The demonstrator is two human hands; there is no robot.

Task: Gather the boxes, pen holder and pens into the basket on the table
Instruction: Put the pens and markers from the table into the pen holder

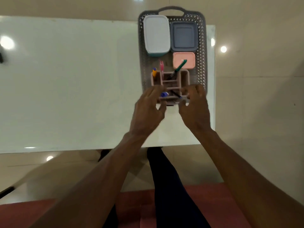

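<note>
Pen holder [170, 83]: pale pink, multi-compartment, positioned at the 6 o'clock end of the grey perforated basket [201, 46], with its near edge over the basket's near rim. Whether it rests on the basket floor cannot be determined.

Left hand [148, 109]: placed at the holder's 9 o'clock side, fingers curled around its near left corner. Right hand [195, 109]: placed at the 3 o'clock side, fingers curled around the near right corner. Both hands are blurred; the holder appears clamped between them.

Holder contents: an orange pen [154, 72] at 10 o'clock, a pink pen [161, 65] at 11 o'clock, a green pen [180, 67] leaning toward 1 o'clock across the pink box, a blue-capped marker [164, 94] and a dark pen [175, 94] in the near compartments.

Basket contents: a white-lidded box [157, 34] at 11 o'clock, a grey-blue box [184, 37] at 1 o'clock, a small pink box [184, 59] directly beyond the holder at 3 o'clock.

Basket location: right end of the white table [65, 79], handle [171, 9] projecting past the far edge at 12 o'clock.
</note>
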